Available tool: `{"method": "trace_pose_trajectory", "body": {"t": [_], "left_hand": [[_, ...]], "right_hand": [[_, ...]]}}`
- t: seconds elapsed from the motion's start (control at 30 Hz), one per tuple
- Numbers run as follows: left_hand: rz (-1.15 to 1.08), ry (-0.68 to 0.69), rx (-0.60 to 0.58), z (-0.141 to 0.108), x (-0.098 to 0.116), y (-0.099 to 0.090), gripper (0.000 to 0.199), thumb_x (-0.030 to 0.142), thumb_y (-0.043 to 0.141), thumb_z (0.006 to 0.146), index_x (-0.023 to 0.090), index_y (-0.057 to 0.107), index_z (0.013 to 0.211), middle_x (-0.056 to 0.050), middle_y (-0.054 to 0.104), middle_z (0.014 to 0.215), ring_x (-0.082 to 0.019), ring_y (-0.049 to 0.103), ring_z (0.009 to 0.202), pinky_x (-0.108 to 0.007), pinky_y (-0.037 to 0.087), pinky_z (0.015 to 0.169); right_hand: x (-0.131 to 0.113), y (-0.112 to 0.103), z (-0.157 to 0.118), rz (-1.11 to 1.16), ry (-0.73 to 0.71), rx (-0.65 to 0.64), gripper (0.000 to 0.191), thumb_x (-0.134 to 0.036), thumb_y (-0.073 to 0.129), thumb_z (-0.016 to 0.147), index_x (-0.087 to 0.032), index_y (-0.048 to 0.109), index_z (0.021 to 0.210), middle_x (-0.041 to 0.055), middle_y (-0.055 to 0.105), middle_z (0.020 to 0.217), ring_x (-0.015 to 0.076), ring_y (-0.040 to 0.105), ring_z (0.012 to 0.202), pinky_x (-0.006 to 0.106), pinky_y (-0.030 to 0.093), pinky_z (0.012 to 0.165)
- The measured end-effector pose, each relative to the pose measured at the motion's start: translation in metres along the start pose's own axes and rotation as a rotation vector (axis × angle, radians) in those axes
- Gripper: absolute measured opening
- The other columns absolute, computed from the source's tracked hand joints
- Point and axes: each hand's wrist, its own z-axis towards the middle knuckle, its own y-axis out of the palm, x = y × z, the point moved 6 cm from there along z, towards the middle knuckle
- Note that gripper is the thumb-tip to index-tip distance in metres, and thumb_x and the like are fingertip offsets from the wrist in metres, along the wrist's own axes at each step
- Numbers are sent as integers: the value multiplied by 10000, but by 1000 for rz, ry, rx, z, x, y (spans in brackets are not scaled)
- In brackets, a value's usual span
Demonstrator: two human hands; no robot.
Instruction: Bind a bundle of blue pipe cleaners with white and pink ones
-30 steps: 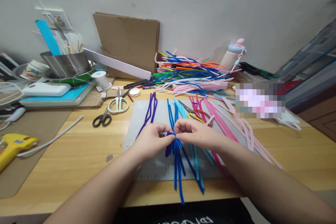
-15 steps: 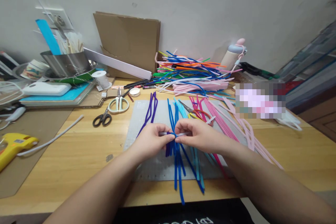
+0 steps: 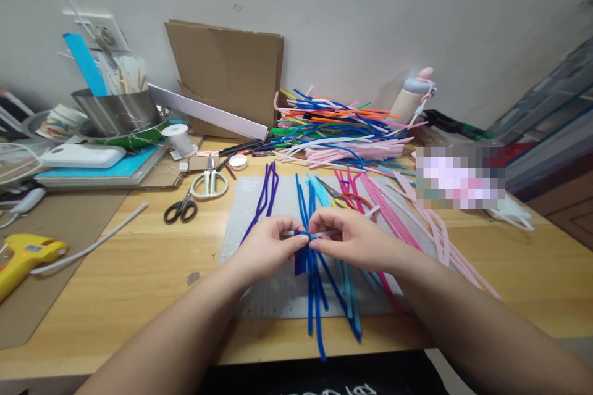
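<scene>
My left hand (image 3: 269, 248) and my right hand (image 3: 359, 239) meet over the middle of the mat, thumbs and forefingers pinched together. Between them runs a white pipe cleaner (image 3: 327, 234), held level, with a blue pipe cleaner (image 3: 307, 237) bent over it at the fingertips. Exactly how the blue one wraps is too small to make out. Below the hands lie several loose blue pipe cleaners (image 3: 317, 311). Purple pipe cleaners (image 3: 262, 200) lie partly under my left hand, and light blue ones (image 3: 348, 296) are beneath my right. Orange-and-yellow-handled scissors (image 3: 359, 200) rest just beyond it.
A grey cutting mat (image 3: 264, 305) lies under the work. Pink pipe cleaners (image 3: 442, 241) spread to the right, with a mixed pile (image 3: 343, 129) at the back. Black-handled scissors (image 3: 180, 210), white-handled scissors (image 3: 209, 185) and a yellow glue gun (image 3: 32, 253) sit left.
Both hands stay in nearly the same place, still pinching. The blue bend on the white pipe cleaner has shifted very slightly left. Nothing else has visibly moved.
</scene>
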Motion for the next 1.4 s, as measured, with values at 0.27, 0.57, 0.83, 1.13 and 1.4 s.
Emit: {"method": "trace_pose_trajectory", "body": {"t": [0.27,0.57,0.83,1.13,1.4], "left_hand": [[-192,-11,-40,1,1,0,212,339,595,711,133,548,727,47,473,504,-56,404,428,-191,303,446],[-223,34,-39,2,0,-5,211,341,595,724,135,552,710,55,456,511,-53,397,448,-200,293,478],[-211,20,-27,0,0,-4,220,354,602,710,139,556,717,60,437,505,-52,356,437,-202,268,467],[-123,23,-11,0,0,-2,193,339,585,712,148,578,738,48,473,517,-58,383,433,-192,280,442],[403,324,140,-11,28,-2,129,246,544,724,167,646,713,-11,589,626,-119,506,589,-230,368,543]], "right_hand": [[-2,-2,1,107,-43,30,69,-223,510,798,-164,523,832,10,558,774,114,528,694,228,436,625],[-20,-6,-4,-296,-384,161,140,-179,448,837,-197,562,916,47,600,858,150,541,798,271,419,708],[-25,-2,-7,-597,-534,169,199,-200,394,866,-207,569,960,67,621,896,171,549,815,295,403,698],[-23,-5,-7,-389,-463,183,151,-208,425,854,-195,565,909,46,618,820,138,544,744,258,400,678],[-3,-5,1,-125,-88,228,260,-339,481,826,-180,441,625,-35,429,553,94,417,514,225,302,488]]}}
